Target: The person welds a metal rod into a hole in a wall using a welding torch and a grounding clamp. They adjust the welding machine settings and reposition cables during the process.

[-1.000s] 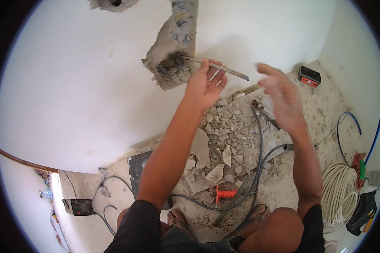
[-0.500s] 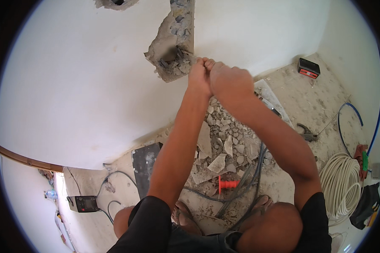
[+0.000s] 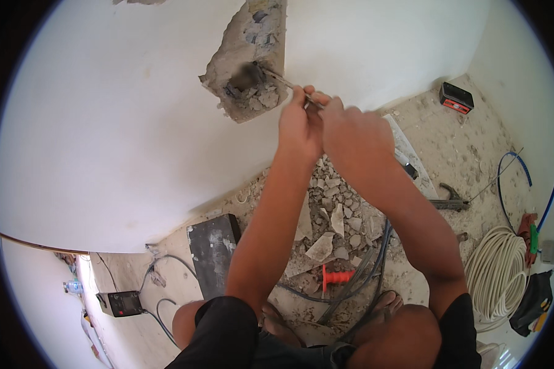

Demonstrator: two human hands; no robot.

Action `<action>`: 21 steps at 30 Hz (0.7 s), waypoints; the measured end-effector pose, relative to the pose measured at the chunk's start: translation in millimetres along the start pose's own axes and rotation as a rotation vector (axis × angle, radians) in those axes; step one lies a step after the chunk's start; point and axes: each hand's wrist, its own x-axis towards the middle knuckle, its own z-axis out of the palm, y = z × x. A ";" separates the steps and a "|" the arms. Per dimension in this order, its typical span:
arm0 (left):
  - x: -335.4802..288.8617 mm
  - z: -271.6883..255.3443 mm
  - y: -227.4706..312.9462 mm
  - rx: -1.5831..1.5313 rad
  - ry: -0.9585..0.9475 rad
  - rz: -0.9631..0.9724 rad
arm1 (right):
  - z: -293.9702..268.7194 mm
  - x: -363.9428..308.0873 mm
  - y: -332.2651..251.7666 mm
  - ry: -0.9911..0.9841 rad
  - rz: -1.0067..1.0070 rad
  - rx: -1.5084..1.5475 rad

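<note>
A broken-out cavity runs up the white wall, with a dark, blurred opening near its lower end. From the cavity's lower right a thin metal rod slants down to my hands; its exact kind is hidden by my grip. My left hand pinches it nearer the wall, thumb and fingers closed round it. Just to the right, my right hand is closed round the rod's near part, back of the hand upward. The two hands sit side by side, touching or nearly so.
Rubble lies below my arms, beside an orange-red flanged grip and dark cables. At left stand a dark block and a small cabled machine. At right are a clamp-like holder, coiled pale cable and a black-red box.
My hands have drawn slightly right and away from the cavity, so more of the rod shows. The right hand has turned and its fingers look looser. The whole view has shifted a little.
</note>
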 end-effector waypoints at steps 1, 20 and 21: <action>-4.5 -4.8 -1.8 0.035 -0.013 -0.006 | 11.5 -5.9 0.7 -0.044 0.049 0.018; 1.8 15.6 22.9 0.126 -0.195 -0.035 | -31.9 31.5 2.8 0.287 -0.302 -0.222; 3.3 21.0 26.7 0.128 -0.194 -0.024 | -35.9 38.8 2.0 0.292 -0.284 -0.243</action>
